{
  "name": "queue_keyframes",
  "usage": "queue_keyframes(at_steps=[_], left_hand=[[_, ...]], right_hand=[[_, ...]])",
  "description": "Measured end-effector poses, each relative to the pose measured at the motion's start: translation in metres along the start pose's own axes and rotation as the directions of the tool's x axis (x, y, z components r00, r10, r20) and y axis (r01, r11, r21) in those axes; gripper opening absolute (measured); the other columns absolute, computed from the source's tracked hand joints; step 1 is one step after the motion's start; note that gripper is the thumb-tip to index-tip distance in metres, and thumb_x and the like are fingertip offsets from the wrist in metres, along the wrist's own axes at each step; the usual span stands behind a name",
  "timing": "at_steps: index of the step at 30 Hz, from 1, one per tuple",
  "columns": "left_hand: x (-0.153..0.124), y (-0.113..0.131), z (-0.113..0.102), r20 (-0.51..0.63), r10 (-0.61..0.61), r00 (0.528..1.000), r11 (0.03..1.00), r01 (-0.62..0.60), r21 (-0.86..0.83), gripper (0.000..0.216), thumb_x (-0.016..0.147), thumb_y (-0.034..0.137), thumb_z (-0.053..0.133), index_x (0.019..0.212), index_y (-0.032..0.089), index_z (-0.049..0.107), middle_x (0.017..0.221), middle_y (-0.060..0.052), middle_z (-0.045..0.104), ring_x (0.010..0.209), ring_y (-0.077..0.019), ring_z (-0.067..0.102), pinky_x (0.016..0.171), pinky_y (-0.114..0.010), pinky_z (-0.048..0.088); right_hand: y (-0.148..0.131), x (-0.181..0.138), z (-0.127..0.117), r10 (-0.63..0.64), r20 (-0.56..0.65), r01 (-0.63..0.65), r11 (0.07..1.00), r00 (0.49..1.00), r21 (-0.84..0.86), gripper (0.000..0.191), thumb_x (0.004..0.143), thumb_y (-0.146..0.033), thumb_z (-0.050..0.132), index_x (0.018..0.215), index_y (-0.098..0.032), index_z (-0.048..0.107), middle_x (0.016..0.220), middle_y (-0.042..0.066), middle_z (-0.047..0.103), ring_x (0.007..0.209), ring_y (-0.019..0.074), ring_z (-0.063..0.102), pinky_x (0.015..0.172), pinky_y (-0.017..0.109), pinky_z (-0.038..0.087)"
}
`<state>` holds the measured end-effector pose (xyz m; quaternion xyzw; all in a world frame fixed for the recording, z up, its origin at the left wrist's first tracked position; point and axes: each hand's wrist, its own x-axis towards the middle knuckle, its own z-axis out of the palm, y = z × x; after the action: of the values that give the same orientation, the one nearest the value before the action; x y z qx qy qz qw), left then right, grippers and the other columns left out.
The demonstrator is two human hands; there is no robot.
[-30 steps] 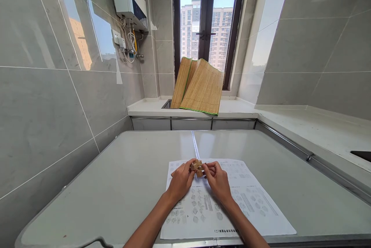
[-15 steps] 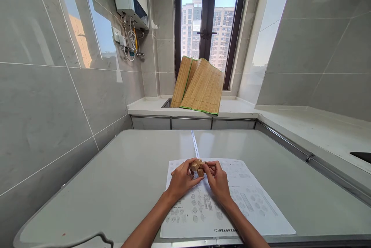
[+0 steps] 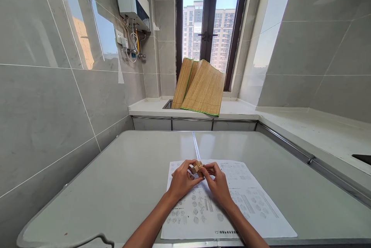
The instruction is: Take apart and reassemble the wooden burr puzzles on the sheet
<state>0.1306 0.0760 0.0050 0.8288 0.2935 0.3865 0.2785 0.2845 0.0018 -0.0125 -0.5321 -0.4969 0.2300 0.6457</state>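
the small wooden block cluster (image 3: pixel 197 167) looks more compact than a moment ago, pinched by fingers of both left hand (image 3: pixel 182 181) and right hand (image 3: pixel 217 184) above the printed sheet (image 3: pixel 203 229), suggesting its pieces sit closer together.

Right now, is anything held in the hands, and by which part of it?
A small cluster of wooden blocks. The left hand holds its left side, the right hand its right; exact finger contacts are unclear.
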Motion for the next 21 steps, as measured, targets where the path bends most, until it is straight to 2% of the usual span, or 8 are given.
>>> queue_keyframes(at_steps=[2, 5, 7, 9, 12, 15, 18, 21], left_hand=[[0.0009, 0.0011, 0.0002, 0.002, -0.057, 0.998, 0.994, 0.057, -0.093, 0.054, 0.073, 0.041, 0.083, 0.12, 0.026, 0.06, 0.096, -0.001, 0.07, 0.075, -0.0172, 0.067, 0.067, -0.029, 0.054], [0.0037, 0.002, -0.0002, 0.022, -0.138, 0.99, 0.942, 0.138, -0.305, 0.058, 0.072, 0.042, 0.085, 0.121, 0.023, 0.059, 0.094, -0.003, 0.073, 0.077, -0.0181, 0.07, 0.071, -0.03, 0.057], [0.0056, 0.0016, -0.0009, 0.086, -0.172, 0.981, 0.875, 0.192, -0.444, 0.061, 0.073, 0.041, 0.085, 0.124, 0.022, 0.057, 0.1, -0.006, 0.075, 0.084, -0.0202, 0.073, 0.077, -0.031, 0.058], [0.0069, 0.0006, -0.0014, 0.16, -0.171, 0.972, 0.818, 0.231, -0.527, 0.064, 0.073, 0.04, 0.085, 0.126, 0.02, 0.058, 0.103, -0.009, 0.075, 0.089, -0.0219, 0.073, 0.082, -0.034, 0.058], [0.0075, -0.0006, -0.0021, 0.23, -0.147, 0.962, 0.772, 0.257, -0.581, 0.066, 0.072, 0.038, 0.086, 0.129, 0.019, 0.058, 0.102, -0.009, 0.075, 0.088, -0.0225, 0.073, 0.084, -0.037, 0.058], [0.0072, -0.0001, -0.0036, 0.266, -0.105, 0.958, 0.759, 0.249, -0.601, 0.066, 0.075, 0.035, 0.084, 0.133, 0.02, 0.057, 0.108, -0.01, 0.073, 0.09, -0.0217, 0.071, 0.086, -0.037, 0.057], [0.0069, 0.0018, -0.0061, 0.248, -0.068, 0.966, 0.814, 0.197, -0.546, 0.061, 0.078, 0.031, 0.079, 0.135, 0.023, 0.059, 0.127, -0.011, 0.065, 0.092, -0.0187, 0.068, 0.081, -0.031, 0.055], [0.0069, 0.0024, -0.0081, 0.244, -0.046, 0.969, 0.866, 0.161, -0.474, 0.061, 0.078, 0.027, 0.077, 0.136, 0.026, 0.06, 0.13, -0.009, 0.06, 0.083, -0.0141, 0.064, 0.071, -0.027, 0.053]], right_hand=[[0.0018, 0.0016, -0.0008, 0.028, -0.019, -0.028, 0.999, 0.999, 0.02, 0.043, 0.089, -0.065, 0.058, 0.095, -0.023, 0.062, 0.097, 0.011, 0.077, 0.09, 0.028, 0.073, 0.078, 0.037, 0.057], [0.006, 0.0054, -0.0013, 0.112, -0.024, -0.109, 0.989, 0.993, 0.101, 0.05, 0.092, -0.067, 0.051, 0.114, -0.023, 0.06, 0.099, 0.009, 0.075, 0.084, 0.0252, 0.071, 0.072, 0.036, 0.056], [0.0075, 0.008, -0.0011, 0.154, 0.049, -0.16, 0.973, 0.987, 0.166, 0.056, 0.091, -0.068, 0.053, 0.124, -0.023, 0.058, 0.098, 0.007, 0.074, 0.079, 0.0238, 0.07, 0.067, 0.035, 0.056], [0.0069, 0.0097, -0.0011, 0.157, 0.148, -0.186, 0.959, 0.977, 0.213, 0.055, 0.089, -0.067, 0.056, 0.122, -0.023, 0.061, 0.099, 0.007, 0.072, 0.076, 0.0229, 0.067, 0.063, 0.033, 0.055], [0.0047, 0.0105, -0.002, 0.131, 0.212, -0.186, 0.946, 0.968, 0.265, 0.043, 0.09, -0.062, 0.058, 0.102, -0.022, 0.067, 0.088, 0.005, 0.068, 0.072, 0.0209, 0.063, 0.059, 0.031, 0.052], [0.0044, 0.0099, -0.0035, 0.144, 0.241, -0.221, 0.917, 0.96, 0.332, 0.039, 0.091, -0.059, 0.059, 0.085, -0.021, 0.064, 0.071, 0.0, 0.06, 0.062, 0.0172, 0.056, 0.057, 0.03, 0.048], [0.0063, 0.0091, -0.0042, 0.183, 0.294, -0.291, 0.878, 0.938, 0.38, 0.04, 0.091, -0.059, 0.059, 0.078, -0.021, 0.061, 0.065, -0.002, 0.055, 0.057, 0.0152, 0.052, 0.056, 0.029, 0.045], [0.0083, 0.0094, -0.004, 0.2, 0.343, -0.33, 0.865, 0.918, 0.378, 0.043, 0.092, -0.061, 0.055, 0.08, -0.02, 0.063, 0.061, -0.003, 0.053, 0.054, 0.0144, 0.05, 0.053, 0.028, 0.043]])
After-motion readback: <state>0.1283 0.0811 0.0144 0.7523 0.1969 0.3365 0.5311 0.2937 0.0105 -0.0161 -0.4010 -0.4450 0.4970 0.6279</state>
